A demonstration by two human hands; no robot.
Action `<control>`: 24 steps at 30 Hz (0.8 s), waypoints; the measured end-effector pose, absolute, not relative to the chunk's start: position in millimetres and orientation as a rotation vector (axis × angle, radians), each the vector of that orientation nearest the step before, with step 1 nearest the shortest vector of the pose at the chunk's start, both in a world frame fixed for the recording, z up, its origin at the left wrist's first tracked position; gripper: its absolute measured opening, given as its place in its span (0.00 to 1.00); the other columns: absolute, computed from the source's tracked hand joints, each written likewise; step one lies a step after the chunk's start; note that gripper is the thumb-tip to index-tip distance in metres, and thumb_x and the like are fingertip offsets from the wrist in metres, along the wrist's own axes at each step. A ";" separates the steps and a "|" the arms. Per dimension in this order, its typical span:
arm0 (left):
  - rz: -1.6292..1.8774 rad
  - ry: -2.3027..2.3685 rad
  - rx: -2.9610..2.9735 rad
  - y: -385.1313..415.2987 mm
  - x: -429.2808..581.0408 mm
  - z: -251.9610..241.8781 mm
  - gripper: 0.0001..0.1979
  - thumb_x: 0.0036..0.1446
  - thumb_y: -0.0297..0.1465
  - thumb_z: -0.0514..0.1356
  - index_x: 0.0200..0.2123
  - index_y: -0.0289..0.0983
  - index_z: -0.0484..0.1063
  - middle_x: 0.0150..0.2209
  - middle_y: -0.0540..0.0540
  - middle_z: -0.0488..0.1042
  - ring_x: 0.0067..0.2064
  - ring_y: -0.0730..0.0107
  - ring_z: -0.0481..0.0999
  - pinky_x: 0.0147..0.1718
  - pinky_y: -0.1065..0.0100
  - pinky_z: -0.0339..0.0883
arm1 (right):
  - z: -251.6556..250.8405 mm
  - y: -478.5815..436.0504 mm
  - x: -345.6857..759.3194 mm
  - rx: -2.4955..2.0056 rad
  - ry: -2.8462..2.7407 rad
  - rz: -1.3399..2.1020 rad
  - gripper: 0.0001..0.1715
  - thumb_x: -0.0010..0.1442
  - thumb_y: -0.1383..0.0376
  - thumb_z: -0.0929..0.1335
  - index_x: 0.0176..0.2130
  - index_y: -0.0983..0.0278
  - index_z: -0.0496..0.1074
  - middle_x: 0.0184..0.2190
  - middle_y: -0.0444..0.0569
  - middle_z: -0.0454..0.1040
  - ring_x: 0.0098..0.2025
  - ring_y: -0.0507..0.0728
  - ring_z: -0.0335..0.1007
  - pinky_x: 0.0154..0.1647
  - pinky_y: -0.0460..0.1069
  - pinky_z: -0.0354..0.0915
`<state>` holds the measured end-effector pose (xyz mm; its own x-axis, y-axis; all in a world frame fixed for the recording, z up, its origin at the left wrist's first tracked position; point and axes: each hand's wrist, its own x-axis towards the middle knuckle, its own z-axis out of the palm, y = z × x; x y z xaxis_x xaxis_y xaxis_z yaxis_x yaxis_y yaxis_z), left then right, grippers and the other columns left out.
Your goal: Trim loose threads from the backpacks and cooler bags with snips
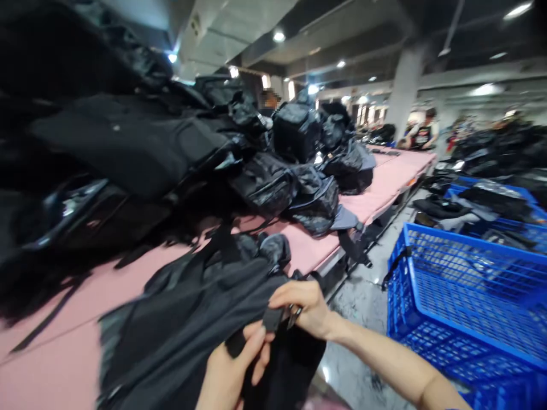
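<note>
A black fabric bag, apparently a backpack, lies at the near edge of the pink-covered table. Over its right end my two hands are close together. My left hand pinches a black strap between thumb and fingers. From the other side, my right hand has its fingers closed at the strap's upper end. A small dark, shiny piece shows under the right fingers; its kind cannot be made out. The palm sides of both hands are hidden.
Black bags are heaped high along the left of the pink table, with several backpacks farther along. At right on the floor stands a blue plastic crate, another filled one behind it. Two people are in the background.
</note>
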<state>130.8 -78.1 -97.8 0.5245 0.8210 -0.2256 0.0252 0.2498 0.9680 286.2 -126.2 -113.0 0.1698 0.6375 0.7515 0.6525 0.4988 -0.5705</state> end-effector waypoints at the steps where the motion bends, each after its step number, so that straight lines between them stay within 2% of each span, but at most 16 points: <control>1: 0.616 0.833 1.205 -78.4 134.5 -96.5 0.16 0.40 0.39 0.67 0.24 0.31 0.72 0.14 0.52 0.65 0.15 0.80 0.58 0.16 0.73 0.53 | -113.1 -127.8 288.8 -1.173 -1.498 0.029 0.12 0.57 0.66 0.61 0.30 0.65 0.73 0.31 0.49 0.76 0.34 0.50 0.72 0.36 0.44 0.67; 4: 0.677 0.805 1.142 -75.4 144.0 -95.7 0.17 0.41 0.39 0.65 0.24 0.29 0.72 0.14 0.51 0.65 0.15 0.82 0.58 0.15 0.76 0.49 | -116.6 -136.2 299.3 -1.414 -1.393 0.147 0.10 0.56 0.65 0.64 0.38 0.63 0.72 0.36 0.48 0.75 0.38 0.52 0.71 0.41 0.47 0.66; 7: 0.783 0.845 1.087 -72.0 149.1 -98.8 0.16 0.42 0.38 0.65 0.24 0.29 0.72 0.14 0.50 0.66 0.15 0.82 0.58 0.15 0.76 0.49 | -120.2 -151.4 308.6 -1.751 -1.260 0.171 0.26 0.51 0.60 0.68 0.50 0.60 0.64 0.41 0.47 0.72 0.40 0.54 0.70 0.42 0.50 0.65; 8: 0.801 0.851 1.078 -71.7 150.2 -99.9 0.16 0.43 0.38 0.64 0.24 0.29 0.72 0.15 0.50 0.66 0.15 0.82 0.59 0.15 0.76 0.50 | -120.7 -157.0 309.4 -1.795 -1.252 0.155 0.25 0.53 0.59 0.68 0.50 0.61 0.63 0.41 0.47 0.72 0.40 0.54 0.69 0.41 0.49 0.65; 11: 0.804 0.848 1.080 -73.5 153.8 -101.7 0.15 0.44 0.38 0.64 0.24 0.29 0.72 0.15 0.50 0.66 0.15 0.82 0.59 0.16 0.76 0.50 | -119.9 -169.6 303.8 -1.777 -1.320 -0.001 0.12 0.58 0.61 0.64 0.42 0.62 0.66 0.35 0.48 0.72 0.36 0.54 0.69 0.36 0.48 0.65; 13: 0.790 0.835 1.082 -75.8 156.1 -101.2 0.15 0.44 0.38 0.64 0.24 0.28 0.73 0.15 0.50 0.66 0.15 0.82 0.59 0.15 0.76 0.50 | -118.0 -171.6 297.1 -1.725 -1.398 -0.175 0.08 0.58 0.63 0.64 0.38 0.63 0.68 0.32 0.49 0.72 0.34 0.54 0.68 0.35 0.48 0.64; 17: 0.733 0.782 1.026 -79.4 157.5 -100.2 0.16 0.42 0.39 0.65 0.24 0.28 0.72 0.15 0.50 0.66 0.15 0.82 0.59 0.15 0.76 0.50 | -115.8 -167.0 290.8 -1.625 -1.494 -0.409 0.05 0.57 0.68 0.64 0.37 0.64 0.69 0.31 0.49 0.74 0.32 0.54 0.67 0.35 0.49 0.63; 20: 0.705 0.766 0.974 -79.5 156.9 -101.4 0.16 0.41 0.38 0.65 0.23 0.28 0.72 0.16 0.49 0.66 0.16 0.82 0.59 0.15 0.76 0.50 | -117.5 -166.3 291.4 -1.618 -1.417 -0.382 0.04 0.58 0.68 0.64 0.35 0.63 0.69 0.28 0.47 0.73 0.29 0.52 0.66 0.31 0.48 0.63; 24: 0.745 0.789 0.938 -77.3 158.6 -99.9 0.16 0.40 0.38 0.66 0.23 0.28 0.72 0.17 0.49 0.67 0.17 0.81 0.60 0.15 0.76 0.51 | -119.3 -166.9 292.5 -1.615 -1.402 -0.309 0.06 0.58 0.67 0.64 0.37 0.63 0.69 0.31 0.49 0.74 0.32 0.53 0.68 0.34 0.49 0.64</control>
<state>158.6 -77.3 -99.9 0.5054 0.8254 -0.2515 -0.2033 0.3972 0.8949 292.5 -166.9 -119.3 0.3128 0.6358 0.7056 0.8735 0.0991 -0.4765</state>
